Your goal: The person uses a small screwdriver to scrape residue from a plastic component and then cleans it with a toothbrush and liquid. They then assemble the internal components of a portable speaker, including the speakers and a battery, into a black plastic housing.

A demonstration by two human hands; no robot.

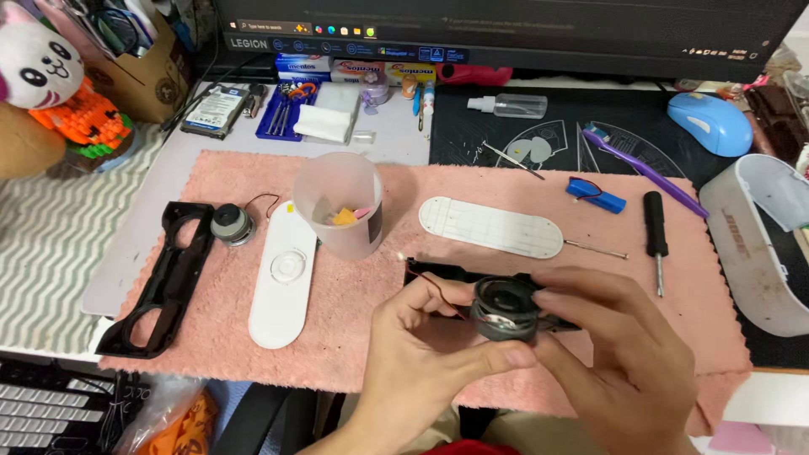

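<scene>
Speaker driver (504,309), round and dark grey, is held above the near edge of the pink cloth (522,181), raised where the head camera looks straight into its cone. Left hand (421,354) pinches its lower rim, thumb along the near side, the grip narrow and closed on the part. Right hand (619,354) closes on the driver's right side, fingers curled over the top edge. A thin red wire (430,285) runs from the driver to a black frame piece (438,271) just behind it. Farther left lie a white oval panel (282,282), a translucent cup (341,202) and a black speaker frame (164,282); a black screwdriver (656,227) lies at the right.
</scene>
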